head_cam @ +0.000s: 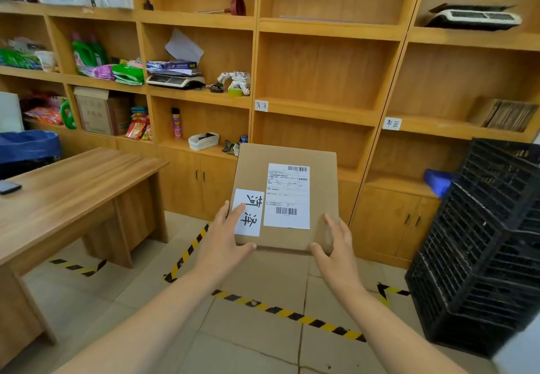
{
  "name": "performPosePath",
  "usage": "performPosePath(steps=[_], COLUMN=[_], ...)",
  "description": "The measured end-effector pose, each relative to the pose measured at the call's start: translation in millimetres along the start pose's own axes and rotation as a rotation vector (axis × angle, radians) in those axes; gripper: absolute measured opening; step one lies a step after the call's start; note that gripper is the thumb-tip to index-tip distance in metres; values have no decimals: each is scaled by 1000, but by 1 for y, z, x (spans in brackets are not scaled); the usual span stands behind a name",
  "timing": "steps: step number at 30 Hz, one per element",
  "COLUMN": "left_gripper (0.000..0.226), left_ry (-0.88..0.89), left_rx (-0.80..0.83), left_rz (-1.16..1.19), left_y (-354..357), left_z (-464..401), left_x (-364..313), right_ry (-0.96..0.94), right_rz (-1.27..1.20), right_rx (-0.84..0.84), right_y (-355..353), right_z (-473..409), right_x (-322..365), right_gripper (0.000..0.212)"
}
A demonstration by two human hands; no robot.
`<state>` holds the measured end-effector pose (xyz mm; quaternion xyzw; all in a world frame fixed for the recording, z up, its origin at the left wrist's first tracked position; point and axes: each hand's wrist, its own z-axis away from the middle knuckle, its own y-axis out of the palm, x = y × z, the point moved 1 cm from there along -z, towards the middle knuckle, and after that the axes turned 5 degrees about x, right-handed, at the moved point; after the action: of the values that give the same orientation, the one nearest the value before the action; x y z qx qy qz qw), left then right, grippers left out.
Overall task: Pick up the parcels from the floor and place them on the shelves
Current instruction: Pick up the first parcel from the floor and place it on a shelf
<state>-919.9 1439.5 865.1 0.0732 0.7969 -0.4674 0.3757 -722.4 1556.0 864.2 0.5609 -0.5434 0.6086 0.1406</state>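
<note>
We hold the parcel (285, 195) up in front of the shelves (324, 104), our left hand (225, 234) and right hand (336, 240) clamped on its near corners. Gripped only at that edge, it could tip forward and slip as we reach for a shelf.

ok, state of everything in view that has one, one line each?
parcel: off the floor, held in both hands, label side up
left hand: grips the parcel's near left corner
right hand: grips the near right corner
lower cabinet doors: closed
black crates: stacked, leaning
middle shelf bays: no parcels in them yet
cardboard box on left shelf: flap open
</note>
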Motion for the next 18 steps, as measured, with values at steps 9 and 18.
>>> performPosePath(steps=[9, 18], left_gripper=[98, 101], left_ry=[53, 43], left_rx=[17, 9], left_rz=[18, 35], left_y=[14, 57], left_z=[-153, -298], left_x=[67, 108], right_ry=[48, 41], right_rz=[56, 98], right_rx=[-31, -31], right_y=[55, 83], right_z=[-140, -293], right_x=[-17, -65], right_gripper=[64, 63])
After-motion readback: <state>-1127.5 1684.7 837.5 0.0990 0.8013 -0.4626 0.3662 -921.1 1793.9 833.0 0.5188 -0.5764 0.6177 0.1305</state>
